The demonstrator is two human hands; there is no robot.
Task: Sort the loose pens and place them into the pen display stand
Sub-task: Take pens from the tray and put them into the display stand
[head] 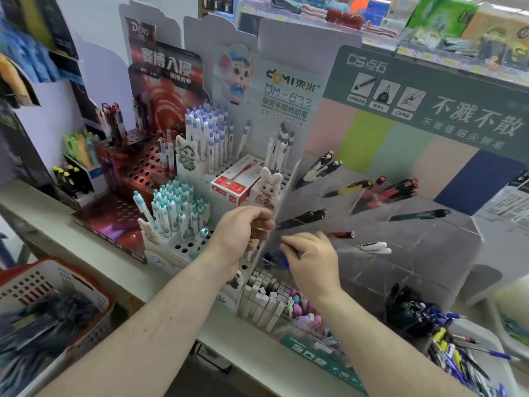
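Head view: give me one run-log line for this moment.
left hand: at white stand's edge, grip unclear | right hand: pinching blue pen at clear stand | loose pens: still in tray

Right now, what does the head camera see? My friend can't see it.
Two hands reach toward a clear pen stand: the right hand pinches a blue pen, and the left hand is curled beside it. Loose pens lie heaped at the lower right.
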